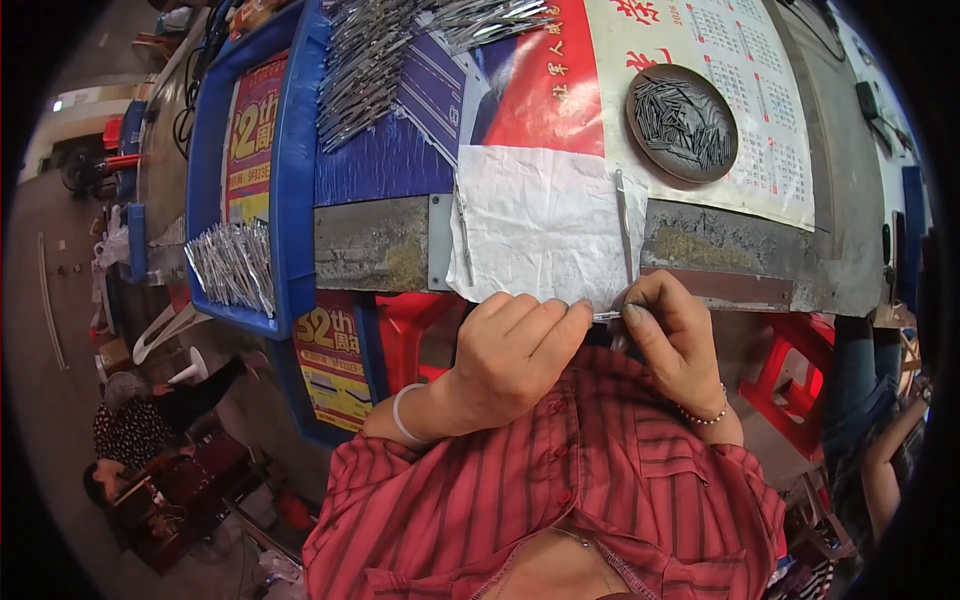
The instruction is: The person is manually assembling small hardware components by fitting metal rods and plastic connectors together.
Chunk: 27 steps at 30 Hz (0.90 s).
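Over the near edge of the bench, my left hand and my right hand meet, their fingers closed around the two ends of a slim silvery metal piece. Its middle shows between the fingertips; its exact kind is too small to tell. Beneath and beyond them lies a creased white sheet. One thin metal piece rests along the sheet's left side, and a longer metal rod lies along its right side, reaching toward my right fingers.
A round brown dish of short dark metal pins stands at the far right. Piled slim metal pieces cover the far left. Further left, a blue tray holds another bunch. Red stools stand below the bench; a person sits at left.
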Each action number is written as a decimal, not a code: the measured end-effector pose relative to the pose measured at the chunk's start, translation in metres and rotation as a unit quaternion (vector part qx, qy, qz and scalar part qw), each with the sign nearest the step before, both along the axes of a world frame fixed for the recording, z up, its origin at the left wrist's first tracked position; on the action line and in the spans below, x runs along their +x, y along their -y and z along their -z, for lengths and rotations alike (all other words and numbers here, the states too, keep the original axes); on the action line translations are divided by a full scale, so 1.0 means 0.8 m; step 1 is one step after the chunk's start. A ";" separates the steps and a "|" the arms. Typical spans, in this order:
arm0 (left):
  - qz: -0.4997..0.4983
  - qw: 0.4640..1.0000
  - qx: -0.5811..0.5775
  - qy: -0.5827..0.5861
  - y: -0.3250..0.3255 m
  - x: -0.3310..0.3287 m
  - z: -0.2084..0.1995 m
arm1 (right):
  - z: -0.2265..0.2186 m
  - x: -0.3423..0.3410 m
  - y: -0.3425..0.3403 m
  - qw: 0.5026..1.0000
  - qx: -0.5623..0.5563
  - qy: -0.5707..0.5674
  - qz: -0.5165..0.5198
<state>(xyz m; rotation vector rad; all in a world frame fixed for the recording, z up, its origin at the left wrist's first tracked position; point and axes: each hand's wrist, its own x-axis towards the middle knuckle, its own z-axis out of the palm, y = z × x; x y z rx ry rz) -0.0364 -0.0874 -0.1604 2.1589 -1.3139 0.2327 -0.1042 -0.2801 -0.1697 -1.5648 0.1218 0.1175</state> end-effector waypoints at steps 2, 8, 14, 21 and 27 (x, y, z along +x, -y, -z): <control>0.004 1.000 0.005 -0.001 0.002 0.003 0.000 | 0.001 0.003 0.003 1.000 0.013 0.001 0.003; 0.004 1.000 0.004 -0.007 0.013 0.013 -0.002 | 0.005 0.011 0.011 0.999 0.049 -0.012 0.004; -0.007 0.997 0.012 -0.081 0.025 0.031 -0.012 | 0.005 0.019 0.020 0.993 0.117 -0.019 0.021; -0.116 0.987 -0.047 -0.097 0.057 0.177 -0.013 | 0.009 0.008 0.036 0.978 0.081 0.023 0.190; -0.126 0.991 -0.017 0.029 0.080 0.318 0.024 | 0.037 -0.006 0.021 0.979 0.039 0.068 0.188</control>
